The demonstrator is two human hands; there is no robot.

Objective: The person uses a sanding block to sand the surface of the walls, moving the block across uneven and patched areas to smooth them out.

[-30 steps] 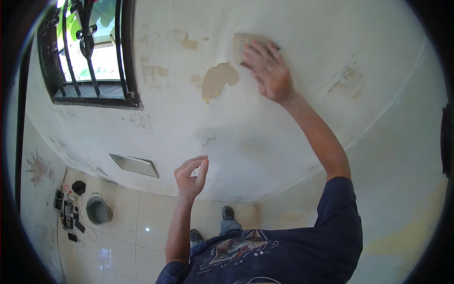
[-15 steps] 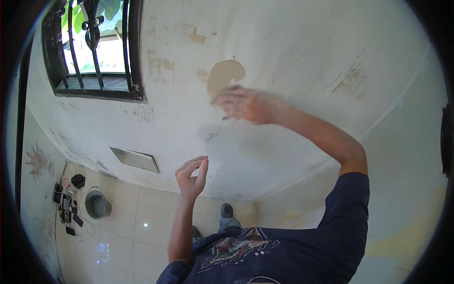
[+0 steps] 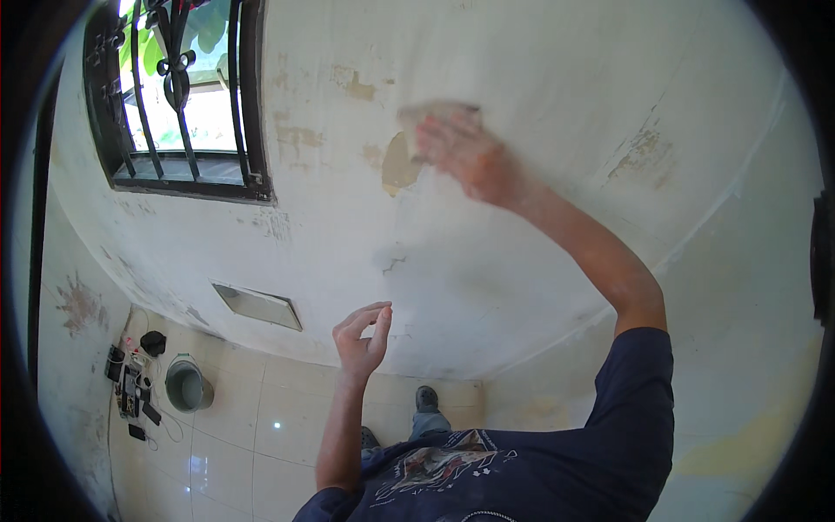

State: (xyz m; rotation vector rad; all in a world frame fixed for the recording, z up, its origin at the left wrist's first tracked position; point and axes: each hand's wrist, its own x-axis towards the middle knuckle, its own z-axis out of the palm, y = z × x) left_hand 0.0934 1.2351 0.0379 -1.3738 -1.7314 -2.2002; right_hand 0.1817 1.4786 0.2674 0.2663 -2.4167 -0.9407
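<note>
My right hand (image 3: 465, 152) is on the white wall (image 3: 522, 87), beside a bare beige patch (image 3: 399, 170) of flaked paint that it partly hides. It is smeared by motion. Under its fingers shows a thin flat piece (image 3: 424, 111), pale with a dark edge; its kind is too blurred to name. Lower down, my left hand (image 3: 361, 339) hangs in the air in front of the wall. Its fingers curl over toward the thumb, the tips close together, and nothing shows between them. A short crack (image 3: 394, 264) runs in the wall above it.
A barred window (image 3: 178, 96) is at the upper left, with a framed wall panel (image 3: 257, 306) below it. On the tiled floor (image 3: 230, 435) stand a grey bucket (image 3: 187, 385) and a cluster of cables and small devices (image 3: 130, 391). More flaking (image 3: 645, 148) marks the wall at right.
My right hand has swept upward and slightly right across the beige patch, uncovering its lower part and hiding its top. My left hand keeps its pose. The whole view has shifted slightly.
</note>
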